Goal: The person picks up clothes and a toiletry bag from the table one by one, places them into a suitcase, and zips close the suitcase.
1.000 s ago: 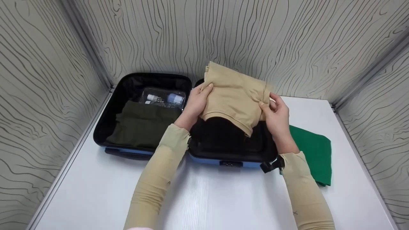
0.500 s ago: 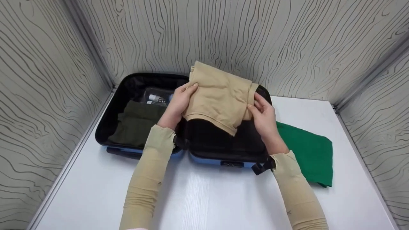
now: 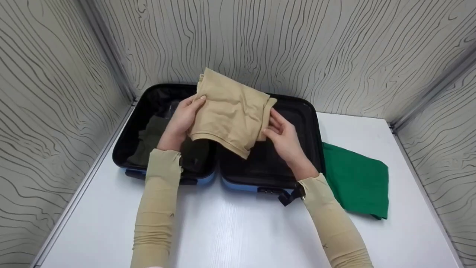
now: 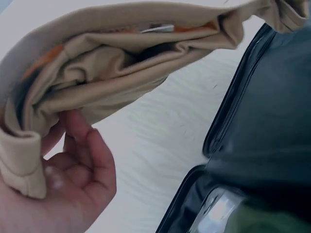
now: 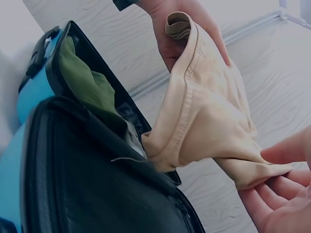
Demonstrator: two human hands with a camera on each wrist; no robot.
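A folded beige garment is held up over the middle of an open suitcase. My left hand pinches its left edge, thumb on top and fingers underneath. At the opposite edge my right hand grips it between thumb and fingers. The left wrist view shows the garment's layers stacked, with curled fingers below them. In the right wrist view the cloth sags between both hands. Dark green folded clothing lies in the suitcase's left half, partly hidden by my left arm.
A green folded cloth lies on the white table, right of the suitcase. A clear pouch sits in the left half, mostly covered in the head view. Patterned walls enclose the table at the back and sides.
Both hands have carried the beige garment leftward, from over the suitcase's right half to the middle. It now covers most of the clear pouch in the head view, and more of the right half shows.
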